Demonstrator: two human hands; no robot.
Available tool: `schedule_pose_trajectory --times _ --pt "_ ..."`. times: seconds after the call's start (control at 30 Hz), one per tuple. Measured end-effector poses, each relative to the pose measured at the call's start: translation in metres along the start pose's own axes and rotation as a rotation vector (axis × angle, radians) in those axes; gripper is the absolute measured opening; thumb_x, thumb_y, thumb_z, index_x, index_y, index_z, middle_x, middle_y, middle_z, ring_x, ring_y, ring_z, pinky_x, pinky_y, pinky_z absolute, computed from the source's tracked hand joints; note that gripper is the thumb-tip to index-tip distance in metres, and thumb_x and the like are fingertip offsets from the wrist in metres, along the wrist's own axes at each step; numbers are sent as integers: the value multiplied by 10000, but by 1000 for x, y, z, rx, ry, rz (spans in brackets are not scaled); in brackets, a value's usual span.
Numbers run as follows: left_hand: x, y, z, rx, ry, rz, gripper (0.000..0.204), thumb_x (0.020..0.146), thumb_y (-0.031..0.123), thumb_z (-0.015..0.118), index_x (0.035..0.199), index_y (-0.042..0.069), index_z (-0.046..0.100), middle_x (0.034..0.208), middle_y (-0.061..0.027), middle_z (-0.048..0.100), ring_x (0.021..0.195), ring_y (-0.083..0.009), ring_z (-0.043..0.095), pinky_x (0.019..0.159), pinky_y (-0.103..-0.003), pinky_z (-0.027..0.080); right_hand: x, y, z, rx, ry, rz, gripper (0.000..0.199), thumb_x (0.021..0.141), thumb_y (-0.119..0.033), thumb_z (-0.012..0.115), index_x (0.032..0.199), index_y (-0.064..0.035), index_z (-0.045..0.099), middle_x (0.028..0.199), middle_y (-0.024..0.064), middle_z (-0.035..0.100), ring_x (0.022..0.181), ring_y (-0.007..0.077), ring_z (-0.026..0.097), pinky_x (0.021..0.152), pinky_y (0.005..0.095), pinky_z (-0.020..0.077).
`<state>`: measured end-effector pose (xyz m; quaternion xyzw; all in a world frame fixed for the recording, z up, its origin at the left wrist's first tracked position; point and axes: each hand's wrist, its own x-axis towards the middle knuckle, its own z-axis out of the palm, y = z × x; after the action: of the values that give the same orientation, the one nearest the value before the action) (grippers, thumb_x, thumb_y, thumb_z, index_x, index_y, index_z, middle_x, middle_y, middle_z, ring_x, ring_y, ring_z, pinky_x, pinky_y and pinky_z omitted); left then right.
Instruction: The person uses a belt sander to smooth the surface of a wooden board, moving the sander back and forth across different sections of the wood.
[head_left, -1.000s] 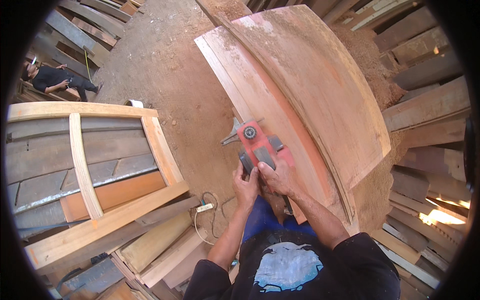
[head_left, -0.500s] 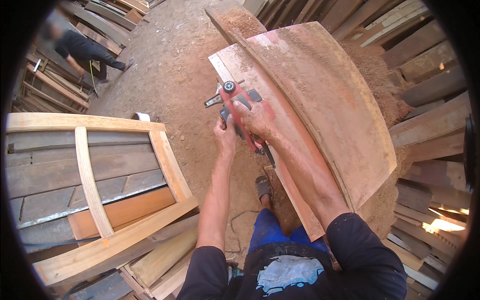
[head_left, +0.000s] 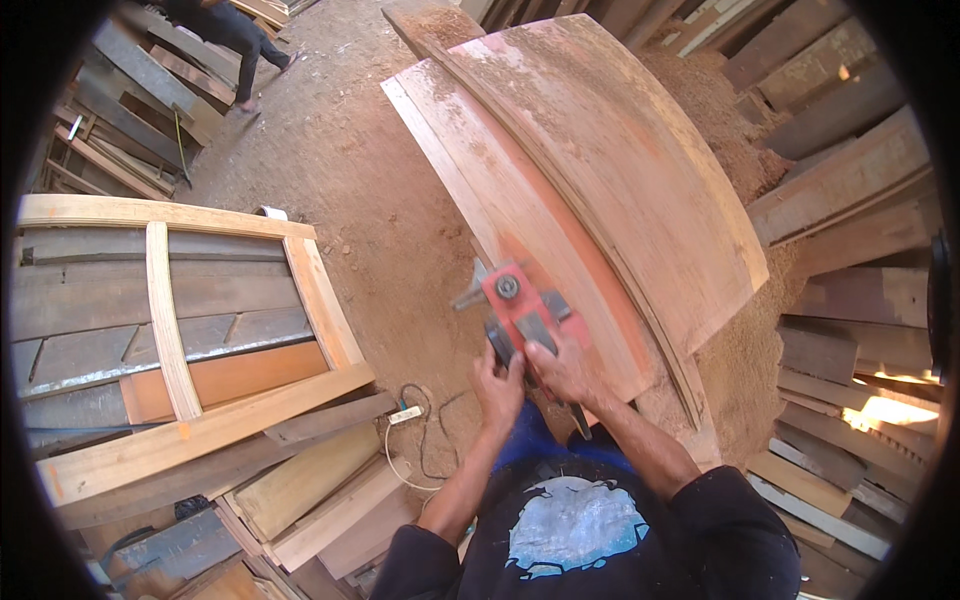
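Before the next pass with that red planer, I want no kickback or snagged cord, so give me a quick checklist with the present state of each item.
1. Both hands on the tool: left hand and right hand each have a grip on the red planer. Ok.
2. Planer seated on the work: it rests on the edge of the long reddish plank. Ok.
3. Path ahead along the plank: sawdust only, no loose object visible. Ok.
4. Power cord: it lies looped on the ground by the white plug strip, close to the person's legs. Not ok.
5. Plank held firm: no clamp visible. Cannot tell.
6. Bystander: far off at the top left. Ok.
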<state>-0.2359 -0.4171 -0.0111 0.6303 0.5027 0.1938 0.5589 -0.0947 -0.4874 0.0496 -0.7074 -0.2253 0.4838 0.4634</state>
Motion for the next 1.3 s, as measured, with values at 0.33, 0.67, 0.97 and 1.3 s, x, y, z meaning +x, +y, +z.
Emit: schedule_pose_trajectory --times 0.33,0.67,0.97,1.3 --pt "-97 -55 20 -27 -6 -15 641 920 231 764 1468 -17 541 1077 -204 641 1023 -313 636 929 -422 506 -94 59 -8 -62 -18 25 617 941 -533 630 1151 47 622 990 247 677 963 370 688 849 461 527" --pt "95 9 -15 -81 29 98 430 1075 249 576 1411 -19 577 1150 -57 700 986 -121 652 854 -287 536 80 -52 9 -79 7 -68 669 955 -541 607 1198 83 614 945 282 707 912 391 714 792 467 552" --pt "303 76 -72 -70 97 105 329 1053 247 613 1211 -35 677 986 -27 716 846 -98 612 749 -296 508 260 -167 38 -74 9 -215 520 1014 -517 534 1095 -23 677 658 109 613 587 193 606 551 396 492" --pt "187 45 -33 -182 28 239 336 1012 194 641 1279 -8 664 873 -29 685 739 -76 552 646 -268 455 167 -92 21 -75 83 -191 512 1008 -507 540 1093 -22 682 721 90 638 628 182 619 595 382 492"
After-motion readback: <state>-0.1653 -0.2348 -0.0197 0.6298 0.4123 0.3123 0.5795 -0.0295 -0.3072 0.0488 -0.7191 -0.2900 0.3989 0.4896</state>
